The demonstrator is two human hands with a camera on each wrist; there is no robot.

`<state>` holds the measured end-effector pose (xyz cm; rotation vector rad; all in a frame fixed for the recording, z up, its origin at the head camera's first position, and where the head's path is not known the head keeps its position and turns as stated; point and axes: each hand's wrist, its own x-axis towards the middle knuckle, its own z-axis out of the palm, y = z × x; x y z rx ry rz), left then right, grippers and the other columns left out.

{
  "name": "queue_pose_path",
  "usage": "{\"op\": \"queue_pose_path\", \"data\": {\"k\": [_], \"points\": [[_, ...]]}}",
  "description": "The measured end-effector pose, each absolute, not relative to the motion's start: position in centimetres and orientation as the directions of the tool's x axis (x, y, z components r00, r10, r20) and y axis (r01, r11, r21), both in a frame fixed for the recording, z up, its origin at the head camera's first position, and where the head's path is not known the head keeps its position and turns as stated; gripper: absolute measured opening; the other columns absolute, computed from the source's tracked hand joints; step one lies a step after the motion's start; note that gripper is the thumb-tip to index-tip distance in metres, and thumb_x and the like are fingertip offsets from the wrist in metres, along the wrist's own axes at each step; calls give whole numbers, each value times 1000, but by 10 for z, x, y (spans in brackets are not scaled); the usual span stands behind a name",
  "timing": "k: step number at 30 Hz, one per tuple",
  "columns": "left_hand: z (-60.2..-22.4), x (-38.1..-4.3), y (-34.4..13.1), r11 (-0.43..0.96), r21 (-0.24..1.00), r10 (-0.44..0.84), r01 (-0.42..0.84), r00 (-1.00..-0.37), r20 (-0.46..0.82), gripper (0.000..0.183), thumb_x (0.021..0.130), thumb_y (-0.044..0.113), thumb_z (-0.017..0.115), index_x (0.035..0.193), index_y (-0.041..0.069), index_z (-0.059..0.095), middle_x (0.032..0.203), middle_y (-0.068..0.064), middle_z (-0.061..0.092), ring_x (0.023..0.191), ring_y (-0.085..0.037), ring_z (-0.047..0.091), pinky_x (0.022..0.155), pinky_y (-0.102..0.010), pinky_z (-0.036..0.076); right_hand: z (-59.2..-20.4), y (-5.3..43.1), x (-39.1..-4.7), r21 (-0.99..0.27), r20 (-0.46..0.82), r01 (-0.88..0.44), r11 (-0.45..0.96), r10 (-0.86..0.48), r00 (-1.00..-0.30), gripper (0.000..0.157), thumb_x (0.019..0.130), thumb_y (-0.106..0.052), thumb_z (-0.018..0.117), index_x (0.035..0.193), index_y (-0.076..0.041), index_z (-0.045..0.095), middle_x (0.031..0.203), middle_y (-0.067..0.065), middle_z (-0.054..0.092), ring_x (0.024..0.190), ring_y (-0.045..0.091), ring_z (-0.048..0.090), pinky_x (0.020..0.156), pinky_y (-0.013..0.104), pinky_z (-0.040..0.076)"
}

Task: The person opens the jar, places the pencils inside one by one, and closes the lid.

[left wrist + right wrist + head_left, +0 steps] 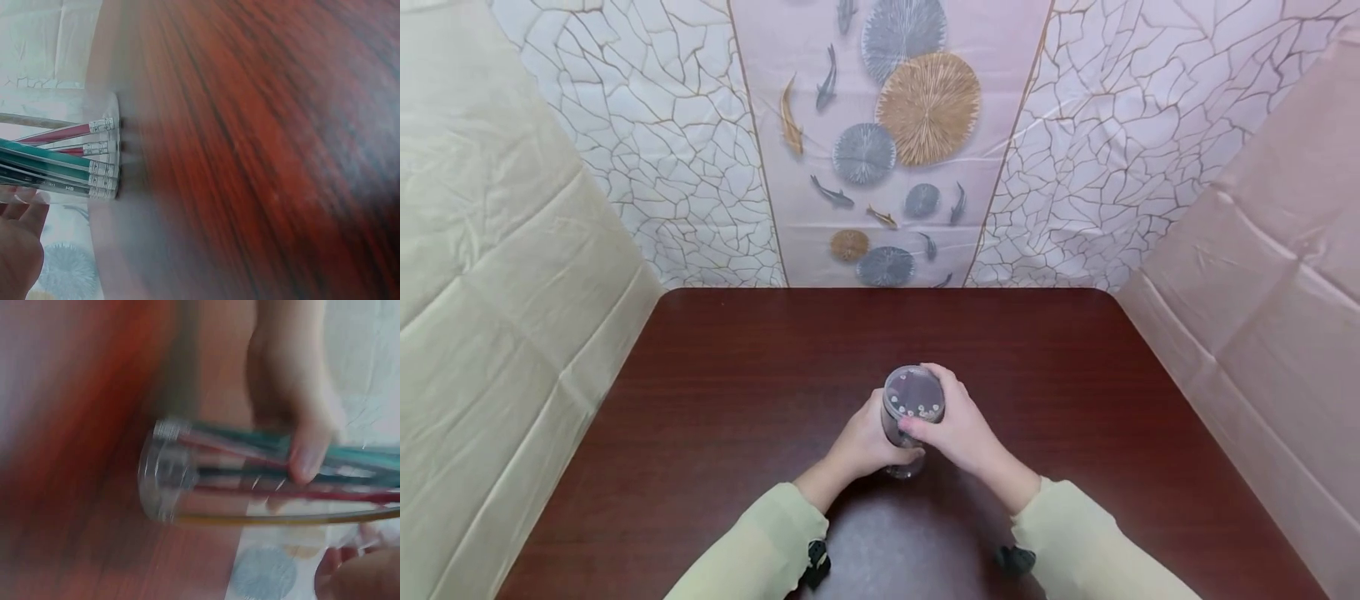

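A clear plastic tube of pencils (891, 431) stands roughly upright above the table's middle, its round lid (913, 392) facing up. Low on the tube, my left hand (865, 437) grips the body with the thumb across its near side. My right hand (962, 425) holds the lid end, thumb in front and fingers at the far rim. Green, dark and red pencils (65, 165) show through the wall, with metal ferrules at the lower end. A yellow one (262, 520) lies along one side. Whether the tube's base touches the table is not clear.
The dark reddish-brown wooden table (760, 358) has rounded far corners. A patterned cloth (880, 167) hangs behind it, and pale cloth walls flank both sides. Small black wrist devices (816, 562) sit at both sleeves.
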<state>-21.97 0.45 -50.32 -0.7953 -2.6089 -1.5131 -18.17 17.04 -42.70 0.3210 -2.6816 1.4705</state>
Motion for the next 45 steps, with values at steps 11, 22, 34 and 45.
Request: {"op": "queue_pose_path", "data": {"k": [11,22,34,45], "points": [[-504,-222,3,414,792,448,448,-858,252,84,57,32,87,124,7,44,113,-3,54,99,-15,55,86,-32,45,-418,201,-196,-768,242,-433,472,-412,-879,98,73,-22,79,148,-5,17,141,19,37,122,30,42,101,51,30],[-505,-217,9,344,850,439,399,-869,230,83,60,27,85,125,8,37,112,-4,57,96,-14,56,85,-29,45,-420,188,-214,-719,266,-487,497,-451,-852,73,65,-24,84,129,-12,50,125,2,50,111,18,48,90,38,42],[-505,-218,7,399,850,397,343,-901,177,87,60,37,84,127,9,36,111,-3,58,96,-14,56,83,-32,46,-418,161,-183,-730,234,-245,638,-104,-967,97,64,-37,84,140,-5,32,131,12,46,114,30,44,94,53,30],[-504,-224,3,384,846,467,369,-868,167,84,59,36,87,123,12,37,108,0,57,96,-13,56,83,-31,46,-410,202,-235,-823,154,-453,344,-632,-760,78,74,-20,78,141,-16,39,139,4,41,124,22,40,99,43,35]]}}
